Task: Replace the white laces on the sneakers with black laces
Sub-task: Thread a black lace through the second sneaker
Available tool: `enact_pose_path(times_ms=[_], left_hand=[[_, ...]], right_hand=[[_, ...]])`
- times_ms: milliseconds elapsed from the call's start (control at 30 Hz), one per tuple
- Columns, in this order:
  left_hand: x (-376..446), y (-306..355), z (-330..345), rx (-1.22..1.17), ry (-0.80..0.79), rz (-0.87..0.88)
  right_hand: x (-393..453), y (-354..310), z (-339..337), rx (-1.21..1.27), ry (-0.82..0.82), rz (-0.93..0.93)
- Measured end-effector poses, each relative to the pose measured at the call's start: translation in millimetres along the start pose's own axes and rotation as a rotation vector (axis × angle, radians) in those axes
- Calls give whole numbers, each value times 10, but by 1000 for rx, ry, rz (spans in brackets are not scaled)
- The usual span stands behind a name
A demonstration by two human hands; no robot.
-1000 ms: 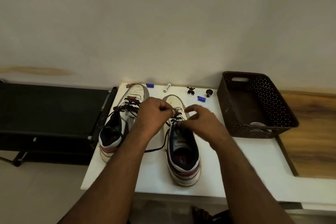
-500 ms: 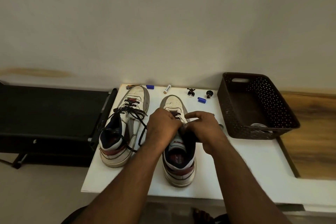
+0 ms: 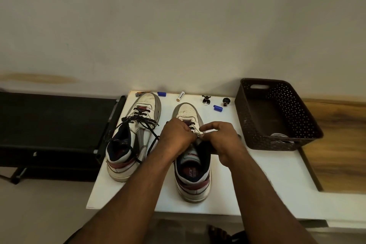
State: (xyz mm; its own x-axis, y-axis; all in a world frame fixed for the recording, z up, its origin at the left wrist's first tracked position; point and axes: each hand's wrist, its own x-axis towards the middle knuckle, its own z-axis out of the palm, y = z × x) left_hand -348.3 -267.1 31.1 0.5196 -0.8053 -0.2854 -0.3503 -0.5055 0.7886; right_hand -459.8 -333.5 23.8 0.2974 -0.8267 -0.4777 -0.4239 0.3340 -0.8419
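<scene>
Two white sneakers stand on the white table [image 3: 267, 180], toes toward the wall. The left sneaker [image 3: 134, 140] carries a black lace [image 3: 138, 123] whose loose ends trail over its side. Over the tongue of the right sneaker [image 3: 193, 174], both hands meet. My left hand [image 3: 176, 136] has its fingers curled at the upper eyelets, and my right hand [image 3: 221, 140] pinches something small next to it. A bit of black lacing [image 3: 191, 125] shows just beyond the knuckles; what the fingers hold is mostly hidden.
A dark perforated basket [image 3: 277, 113] stands at the table's right with white laces [image 3: 280, 136] in it. Small items line the far edge: blue caps [image 3: 217, 108], a white tube [image 3: 180, 96], two tiny figures [image 3: 206, 100]. A black bench [image 3: 53, 125] adjoins the left side.
Both hands drew back from the toe end toward the tongue of the right sneaker and closed together. The lace end that lay between the shoes is now under my left arm.
</scene>
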Motion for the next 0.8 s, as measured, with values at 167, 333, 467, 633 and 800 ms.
enact_pose_path(times_ms=[167, 333, 467, 633, 800], left_hand=[[25, 4, 16, 43, -19, 13], [1, -6, 64, 3, 84, 8], [12, -14, 90, -1, 114, 2], [-20, -8, 113, 75, 99, 31], [-57, -2, 128, 161, 131, 104]], right_hand=[[28, 36, 57, -7, 54, -14], [22, 29, 70, -14, 58, -38], [9, 20, 71, -30, 55, -30], [-41, -54, -13, 119, -20, 64], [-30, -85, -118, 269, -124, 203]])
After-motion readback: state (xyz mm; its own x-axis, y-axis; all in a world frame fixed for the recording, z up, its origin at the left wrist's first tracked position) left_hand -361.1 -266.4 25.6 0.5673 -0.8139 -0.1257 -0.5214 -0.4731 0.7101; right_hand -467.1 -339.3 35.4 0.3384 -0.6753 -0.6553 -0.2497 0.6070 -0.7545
